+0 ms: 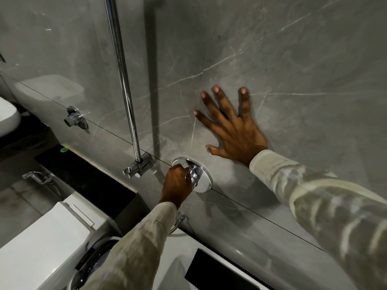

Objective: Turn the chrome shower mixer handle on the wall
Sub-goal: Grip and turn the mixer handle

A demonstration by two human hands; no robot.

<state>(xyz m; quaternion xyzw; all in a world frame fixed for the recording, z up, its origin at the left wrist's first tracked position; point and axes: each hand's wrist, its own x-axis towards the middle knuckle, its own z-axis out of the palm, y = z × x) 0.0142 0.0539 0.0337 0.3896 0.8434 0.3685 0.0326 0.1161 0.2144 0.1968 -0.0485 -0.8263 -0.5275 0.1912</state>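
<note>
The grey marble wall (272,59) carries a chrome mixer handle (193,174), rail bracket (139,167) and a flat-pressed right hand (232,130).

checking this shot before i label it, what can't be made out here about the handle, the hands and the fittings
- Mixer handle, head view: the left hand wraps it, so its shape and turn position are hidden.
- Left-hand fingertips: curled behind the handle, out of sight.
- Round plate: its left part is covered by that hand.
- Rail: its top is cut off by the upper edge.
- Right hand: palm lies flat on the wall, so its underside is unseen.
</note>
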